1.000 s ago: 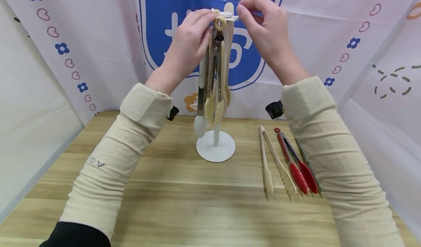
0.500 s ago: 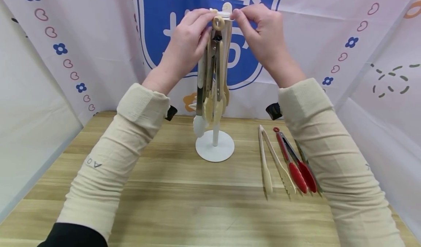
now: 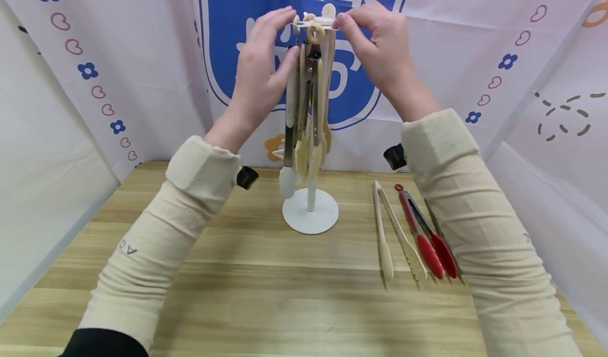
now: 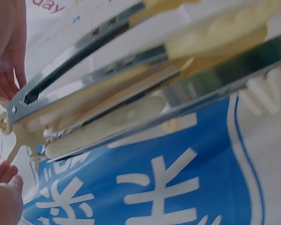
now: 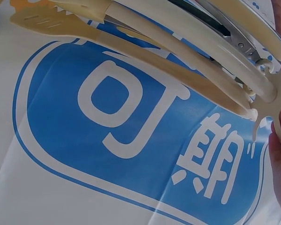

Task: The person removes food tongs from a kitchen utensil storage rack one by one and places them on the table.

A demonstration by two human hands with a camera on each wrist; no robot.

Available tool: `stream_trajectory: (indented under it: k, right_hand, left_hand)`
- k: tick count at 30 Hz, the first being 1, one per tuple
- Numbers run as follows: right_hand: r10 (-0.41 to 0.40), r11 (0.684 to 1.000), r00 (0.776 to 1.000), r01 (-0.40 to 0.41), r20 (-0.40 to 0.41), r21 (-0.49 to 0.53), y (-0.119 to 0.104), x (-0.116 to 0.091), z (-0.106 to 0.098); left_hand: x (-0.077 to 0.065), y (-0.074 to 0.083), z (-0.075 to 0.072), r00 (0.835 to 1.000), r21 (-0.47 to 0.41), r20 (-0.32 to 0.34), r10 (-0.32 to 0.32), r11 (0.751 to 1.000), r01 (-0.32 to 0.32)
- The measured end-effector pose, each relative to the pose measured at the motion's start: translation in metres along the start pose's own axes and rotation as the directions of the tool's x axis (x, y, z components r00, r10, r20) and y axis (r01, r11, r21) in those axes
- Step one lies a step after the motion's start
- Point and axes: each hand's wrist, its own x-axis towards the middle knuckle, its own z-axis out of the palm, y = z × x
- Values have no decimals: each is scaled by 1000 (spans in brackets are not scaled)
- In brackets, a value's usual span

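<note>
A white utensil stand (image 3: 311, 226) stands upright on the table, with several tongs hanging from its hooked top (image 5: 274, 105). Tongs with white tips (image 3: 288, 181) hang on the left side; beige-tipped tongs (image 3: 315, 159) face the front. Beside the white tongs' upper end is my left hand (image 3: 256, 66), its fingers spread and apart from them in the left wrist view. At the other side of the stand's top, my right hand (image 3: 387, 50) pinches a hook between thumb and forefinger. Beige slotted tongs (image 5: 61, 24) hang nearest that hand in the right wrist view.
Right of the stand, wooden-coloured tongs (image 3: 383, 230) and red tongs (image 3: 429, 251) lie on the wooden table (image 3: 285, 304). A green item is partly hidden behind the right sleeve (image 3: 494, 230). A printed cloth backdrop (image 3: 161, 82) hangs behind.
My left hand has let go of the stand's top and drawn back left, its fingers opening. My right hand has moved in from just beside the stand to pinch a hook.
</note>
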Motion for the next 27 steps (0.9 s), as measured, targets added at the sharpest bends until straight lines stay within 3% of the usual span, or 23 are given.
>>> stream_trajectory:
  k: [5, 11, 16, 27]
  right_hand:
    - [48, 999, 999, -48, 23, -23, 0, 1, 0]
    - [19, 1000, 1000, -19, 22, -24, 1, 1, 0]
    - [14, 999, 1000, -14, 19, -30, 1, 1, 0]
    - [34, 999, 999, -33, 27, -37, 1, 1, -1]
  left_hand:
    - [-18, 3, 7, 991, -156, -85, -100, 984, 86]
    - [-37, 14, 12, 970, -228, -85, -230, 952, 205]
    - [-51, -1, 26, 960, -211, -97, -264, 948, 240]
    - [-82, -3, 53, 935, -217, -170, -310, 938, 271]
